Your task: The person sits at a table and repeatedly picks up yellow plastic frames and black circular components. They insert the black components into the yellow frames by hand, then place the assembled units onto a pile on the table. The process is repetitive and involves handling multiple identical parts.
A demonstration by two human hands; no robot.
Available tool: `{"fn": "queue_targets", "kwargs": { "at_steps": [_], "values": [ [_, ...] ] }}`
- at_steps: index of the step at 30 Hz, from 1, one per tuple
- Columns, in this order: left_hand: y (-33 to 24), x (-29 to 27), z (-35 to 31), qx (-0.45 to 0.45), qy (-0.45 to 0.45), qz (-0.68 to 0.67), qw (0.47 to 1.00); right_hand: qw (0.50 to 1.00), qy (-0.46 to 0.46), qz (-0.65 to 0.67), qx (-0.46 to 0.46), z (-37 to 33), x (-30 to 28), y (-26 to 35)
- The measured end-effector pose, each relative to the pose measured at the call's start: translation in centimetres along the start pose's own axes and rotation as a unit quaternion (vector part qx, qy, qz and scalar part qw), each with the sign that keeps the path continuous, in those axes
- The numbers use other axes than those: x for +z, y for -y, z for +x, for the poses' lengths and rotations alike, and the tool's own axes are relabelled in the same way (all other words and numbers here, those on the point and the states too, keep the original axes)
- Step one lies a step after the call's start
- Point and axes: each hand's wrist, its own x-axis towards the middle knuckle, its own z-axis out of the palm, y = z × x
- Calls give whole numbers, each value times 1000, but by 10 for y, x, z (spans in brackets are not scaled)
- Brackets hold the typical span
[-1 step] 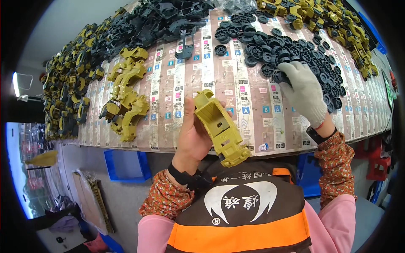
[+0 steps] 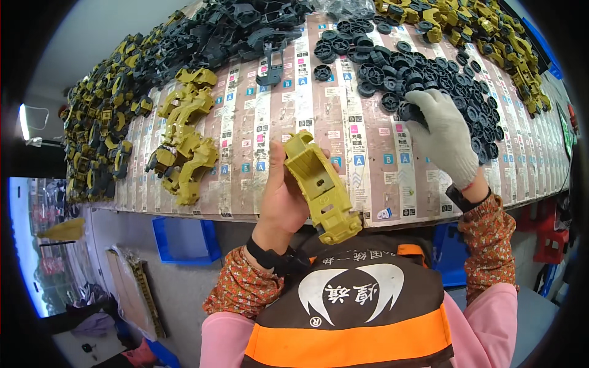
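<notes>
My bare left hand (image 2: 283, 199) is wrapped around a mustard-yellow plastic toy truck body (image 2: 321, 187), held tilted above the table's near edge with its hollow side facing up. Over the wheel pile, my right hand (image 2: 443, 136), in a pale knitted glove, has its thumb and fingers closed around a black toy wheel (image 2: 409, 112). The glove hides part of that wheel. Black spoked plastic wheels (image 2: 383, 75) lie heaped beyond and beside the glove. Several yellow truck bodies (image 2: 189, 162) form a short row left of my left hand.
Yellow-and-black toy parts (image 2: 104, 122) are heaped along the table's left side. Dark grey plastic parts (image 2: 215, 37) fill the back, and more yellow parts (image 2: 518, 70) lie at the far right. Below the printed tabletop (image 2: 245, 190) is a blue bin (image 2: 186, 240). Red stools (image 2: 551, 236) stand at right.
</notes>
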Motion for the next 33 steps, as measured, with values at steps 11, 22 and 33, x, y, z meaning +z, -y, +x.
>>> {"fn": "queue_targets", "kwargs": {
  "at_steps": [11, 22, 33],
  "values": [
    [10, 21, -14, -59, -51, 121, 990, 734, 206, 595, 255, -28, 0, 100],
    [26, 25, -18, 103, 11, 240, 965, 665, 168, 660, 307, -49, 6, 113],
    [46, 12, -16, 263, 68, 434, 859, 897, 104, 414, 119, -67, 5, 122]
  ]
}}
